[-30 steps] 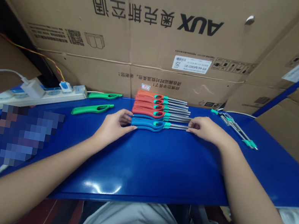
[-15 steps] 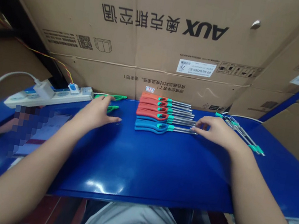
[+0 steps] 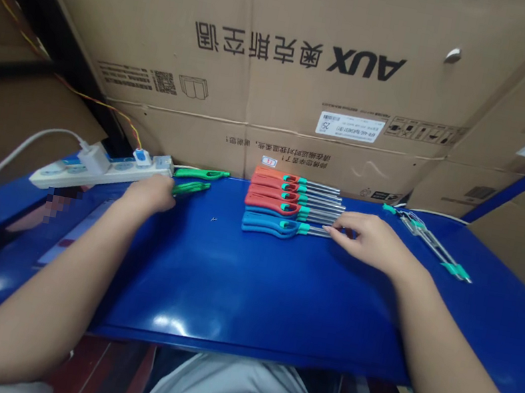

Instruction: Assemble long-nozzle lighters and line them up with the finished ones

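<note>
My left hand [image 3: 152,193] has its fingers curled in at the left end of a green lighter handle [image 3: 193,188], which sticks out to the right of it. Behind lies another green handle [image 3: 203,174]. In the middle, long-nosed lighters lie in a row: an orange one [image 3: 271,174] at the back, red ones [image 3: 269,202], and blue ones in front. The thumb and index finger of my right hand [image 3: 364,238] close on the metal tube of the front blue lighter [image 3: 270,226], hiding its tip.
To the right lie metal tubes with teal ends [image 3: 432,240]. A white power strip [image 3: 104,172] with plugs and cables stands at the back left, by a partly hidden flat item [image 3: 66,243]. A tiny piece [image 3: 214,219] lies on the blue table [image 3: 235,293]. Cardboard [image 3: 283,78] walls the back.
My left hand has moved left and its fingers have curled in at the green handle. My right hand has slid left along the front blue lighter's tube. The view has shifted slightly.
</note>
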`<action>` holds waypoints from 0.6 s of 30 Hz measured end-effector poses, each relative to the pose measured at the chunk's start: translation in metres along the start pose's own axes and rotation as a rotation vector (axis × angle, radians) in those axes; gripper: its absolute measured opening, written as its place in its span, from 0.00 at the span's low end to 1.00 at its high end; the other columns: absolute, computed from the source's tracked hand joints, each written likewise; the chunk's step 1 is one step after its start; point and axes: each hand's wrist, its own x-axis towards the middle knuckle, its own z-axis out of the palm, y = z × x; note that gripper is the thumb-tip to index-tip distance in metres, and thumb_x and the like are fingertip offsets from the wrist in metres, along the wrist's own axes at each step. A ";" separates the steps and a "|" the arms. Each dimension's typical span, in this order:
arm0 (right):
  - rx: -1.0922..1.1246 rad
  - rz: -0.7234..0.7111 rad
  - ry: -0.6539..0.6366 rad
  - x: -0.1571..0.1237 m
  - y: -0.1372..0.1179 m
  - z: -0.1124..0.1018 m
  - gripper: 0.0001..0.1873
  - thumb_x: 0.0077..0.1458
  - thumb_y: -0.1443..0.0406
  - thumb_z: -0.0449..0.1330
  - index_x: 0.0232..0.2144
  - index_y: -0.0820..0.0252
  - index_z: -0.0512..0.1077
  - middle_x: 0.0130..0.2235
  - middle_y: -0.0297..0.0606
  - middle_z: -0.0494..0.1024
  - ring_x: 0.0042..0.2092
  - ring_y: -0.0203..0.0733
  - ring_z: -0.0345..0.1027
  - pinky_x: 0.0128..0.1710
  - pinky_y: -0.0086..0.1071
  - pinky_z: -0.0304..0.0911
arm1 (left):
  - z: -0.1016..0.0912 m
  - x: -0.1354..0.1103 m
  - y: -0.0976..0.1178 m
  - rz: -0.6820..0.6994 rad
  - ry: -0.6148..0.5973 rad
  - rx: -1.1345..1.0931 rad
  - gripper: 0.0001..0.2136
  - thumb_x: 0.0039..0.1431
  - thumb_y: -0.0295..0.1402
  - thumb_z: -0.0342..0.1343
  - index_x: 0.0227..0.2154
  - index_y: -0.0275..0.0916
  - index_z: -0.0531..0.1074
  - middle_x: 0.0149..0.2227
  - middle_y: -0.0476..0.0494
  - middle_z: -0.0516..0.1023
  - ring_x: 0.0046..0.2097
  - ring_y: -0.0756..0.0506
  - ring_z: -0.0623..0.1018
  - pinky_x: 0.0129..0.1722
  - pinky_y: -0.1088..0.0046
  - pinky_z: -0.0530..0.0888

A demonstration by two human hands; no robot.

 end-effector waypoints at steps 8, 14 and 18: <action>0.041 -0.188 0.381 0.003 -0.033 0.013 0.15 0.65 0.63 0.58 0.54 0.54 0.71 0.52 0.45 0.77 0.43 0.44 0.76 0.39 0.35 0.71 | -0.028 -0.046 0.076 0.164 0.361 -0.085 0.11 0.71 0.40 0.45 0.43 0.38 0.66 0.37 0.36 0.79 0.40 0.36 0.80 0.36 0.66 0.70; 0.117 -0.402 0.474 0.005 -0.061 0.025 0.27 0.62 0.61 0.64 0.61 0.54 0.64 0.54 0.50 0.71 0.52 0.49 0.73 0.42 0.37 0.73 | -0.013 -0.104 0.129 0.711 0.002 -0.137 0.11 0.72 0.41 0.44 0.45 0.41 0.68 0.43 0.42 0.80 0.42 0.39 0.81 0.37 0.67 0.72; 0.058 -0.422 0.278 0.002 -0.060 0.023 0.08 0.66 0.61 0.60 0.46 0.57 0.73 0.43 0.42 0.77 0.40 0.42 0.75 0.37 0.32 0.69 | 0.005 -0.116 0.136 0.845 -0.148 -0.144 0.16 0.74 0.39 0.40 0.57 0.40 0.65 0.50 0.41 0.78 0.49 0.40 0.80 0.47 0.63 0.76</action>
